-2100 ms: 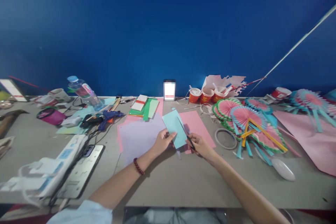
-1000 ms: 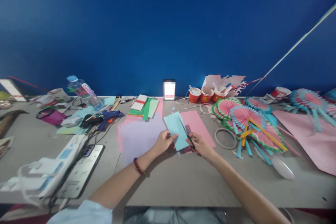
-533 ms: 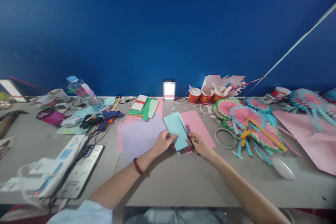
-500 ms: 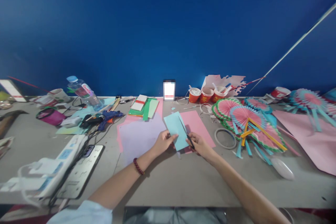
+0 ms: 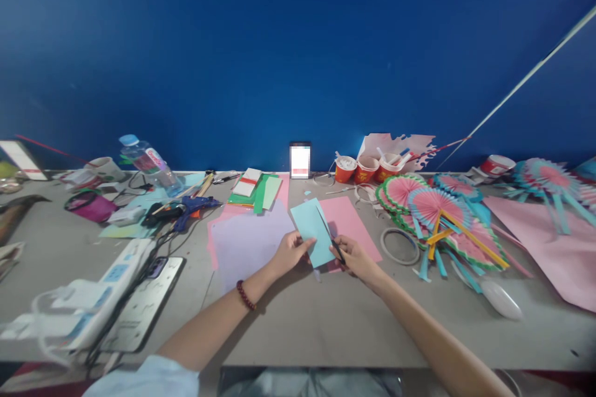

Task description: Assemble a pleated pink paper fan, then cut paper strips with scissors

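A light blue sheet of paper [image 5: 308, 223] is pinched at its lower left edge by my left hand [image 5: 292, 252], thumb on top. My right hand [image 5: 356, 255] grips a pair of dark scissors [image 5: 338, 250] by the handles. The blades lie along the right side of the blue paper, pointing up and away from me; whether they are spread I cannot tell. Beneath the blue paper, a pink sheet [image 5: 351, 226] rests on the table. To the left of my hands lies a pale purple sheet [image 5: 251, 236].
Folded paper fans [image 5: 440, 208] and a roll of tape [image 5: 399, 245] lie to the right. Red paper cups [image 5: 367, 169] stand at the back. On the left are a power strip [image 5: 112, 285], a phone [image 5: 144, 304], a blue glue gun [image 5: 193, 208] and a plastic bottle [image 5: 151, 161].
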Action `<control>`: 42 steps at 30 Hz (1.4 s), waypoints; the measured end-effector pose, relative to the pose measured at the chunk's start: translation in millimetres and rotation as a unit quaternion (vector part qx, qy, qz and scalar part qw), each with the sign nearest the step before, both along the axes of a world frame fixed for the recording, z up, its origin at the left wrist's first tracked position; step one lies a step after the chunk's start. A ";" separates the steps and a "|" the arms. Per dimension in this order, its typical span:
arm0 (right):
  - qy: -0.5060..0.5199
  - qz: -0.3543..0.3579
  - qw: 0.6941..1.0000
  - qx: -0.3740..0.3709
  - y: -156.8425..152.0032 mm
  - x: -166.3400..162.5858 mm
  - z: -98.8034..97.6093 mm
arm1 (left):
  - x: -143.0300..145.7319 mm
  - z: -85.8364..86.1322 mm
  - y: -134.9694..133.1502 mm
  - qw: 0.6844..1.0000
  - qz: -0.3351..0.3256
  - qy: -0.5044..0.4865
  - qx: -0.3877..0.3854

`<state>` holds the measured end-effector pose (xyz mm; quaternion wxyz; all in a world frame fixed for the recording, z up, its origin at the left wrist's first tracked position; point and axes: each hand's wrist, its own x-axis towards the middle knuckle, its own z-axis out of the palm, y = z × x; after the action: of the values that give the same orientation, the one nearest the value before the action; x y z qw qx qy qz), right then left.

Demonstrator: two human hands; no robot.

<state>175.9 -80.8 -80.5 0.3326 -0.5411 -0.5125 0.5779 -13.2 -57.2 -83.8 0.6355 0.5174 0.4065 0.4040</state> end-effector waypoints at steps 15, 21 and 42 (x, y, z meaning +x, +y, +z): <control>0.027 -0.012 0.999 -0.014 -1.8 -3.1 11.9 | 0.9 3.5 -2.8 0.999 -0.041 0.011 0.012; 0.015 -0.012 1.000 0.003 -0.1 -2.2 7.1 | 0.2 5.1 -3.4 0.999 -0.048 0.010 0.022; 0.037 -0.032 0.998 -0.024 -0.6 -4.8 10.8 | -0.8 -4.2 -2.1 0.998 -0.056 0.027 0.023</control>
<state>171.1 -81.4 -69.6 0.3568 -0.5432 -0.4678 0.5990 -14.0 -59.3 -88.0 0.6337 0.5649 0.3841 0.3629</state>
